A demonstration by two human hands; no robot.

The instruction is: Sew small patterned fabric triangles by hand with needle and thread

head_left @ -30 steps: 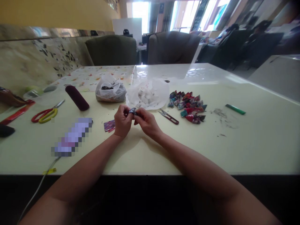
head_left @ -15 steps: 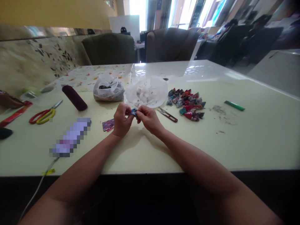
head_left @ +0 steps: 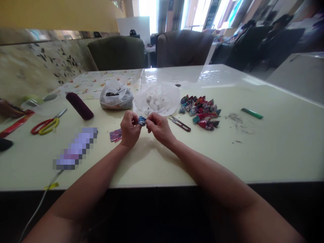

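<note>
A small piece of blue patterned fabric is pinched between my two hands above the table. My left hand has its fingers closed on the fabric's left side. On the other side, my right hand grips the right edge between thumb and fingers. Whether a needle or thread is there is too small to tell. Flat patterned fabric pieces lie beside my left hand. Thread snips rest to the right of my right hand. Several small stuffed fabric pieces sit in a cluster farther right.
White stuffing lies on a white plastic bag beyond my hands, next to another plastic bag. Leftward are a dark red case, scissors and a blurred-out phone with a cable. A green strip lies at right, near thread scraps.
More of the blue fabric shows between my fingers now, and it has turned slightly. Both hands stay close together in nearly the same place. The whole view has shifted a little.
</note>
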